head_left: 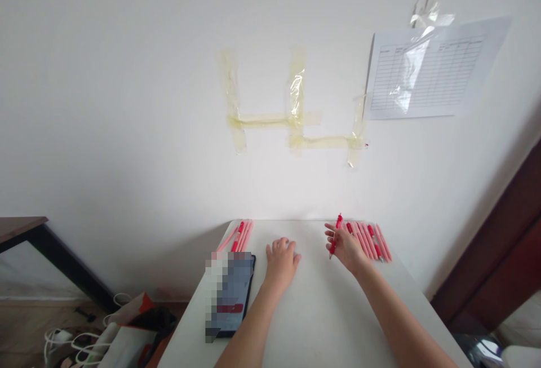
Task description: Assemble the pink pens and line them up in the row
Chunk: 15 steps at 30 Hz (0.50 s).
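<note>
Pen (338, 223), slim, red, in right hand (348, 249); smooth white tabletop (325, 311)

nothing legible; print on the paper sheet (454, 75) is too small to read.

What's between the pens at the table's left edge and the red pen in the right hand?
In the head view, the left hand lies between them, with bare white tabletop on either side of it.
</note>
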Each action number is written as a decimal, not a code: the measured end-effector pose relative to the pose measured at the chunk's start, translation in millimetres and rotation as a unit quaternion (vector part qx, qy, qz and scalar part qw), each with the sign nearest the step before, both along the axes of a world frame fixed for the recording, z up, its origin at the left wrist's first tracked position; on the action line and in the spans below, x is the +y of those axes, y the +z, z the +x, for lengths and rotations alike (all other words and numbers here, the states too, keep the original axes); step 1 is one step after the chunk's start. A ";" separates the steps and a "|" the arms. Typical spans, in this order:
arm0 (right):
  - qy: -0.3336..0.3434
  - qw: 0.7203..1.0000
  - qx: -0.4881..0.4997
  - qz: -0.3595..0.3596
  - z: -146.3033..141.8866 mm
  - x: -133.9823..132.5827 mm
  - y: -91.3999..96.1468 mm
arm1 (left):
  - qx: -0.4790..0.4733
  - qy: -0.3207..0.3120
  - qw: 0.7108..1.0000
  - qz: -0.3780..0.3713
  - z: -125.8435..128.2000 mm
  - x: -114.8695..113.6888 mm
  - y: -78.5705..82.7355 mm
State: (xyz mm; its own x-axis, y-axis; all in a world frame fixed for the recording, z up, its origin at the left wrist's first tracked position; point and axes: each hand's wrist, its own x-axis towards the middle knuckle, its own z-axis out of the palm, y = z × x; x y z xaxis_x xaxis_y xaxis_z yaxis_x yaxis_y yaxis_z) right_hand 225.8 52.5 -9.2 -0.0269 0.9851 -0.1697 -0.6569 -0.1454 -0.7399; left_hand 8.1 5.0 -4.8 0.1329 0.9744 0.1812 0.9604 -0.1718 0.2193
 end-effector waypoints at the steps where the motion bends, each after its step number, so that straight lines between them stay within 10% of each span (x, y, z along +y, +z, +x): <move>1: -0.010 1.000 -0.014 0.007 0.3 0.4 -1.7 | 0.000 0.000 1.000 0.000 -0.2 0.1 -0.5; 8: -0.091 0.983 -0.131 0.095 9.1 1.1 -1.4 | 0.007 0.001 1.000 0.005 -0.4 0.4 -1.7; 15: -0.176 0.868 -0.440 0.148 33.1 7.8 4.3 | -0.005 0.000 1.000 0.000 -0.2 0.0 -0.2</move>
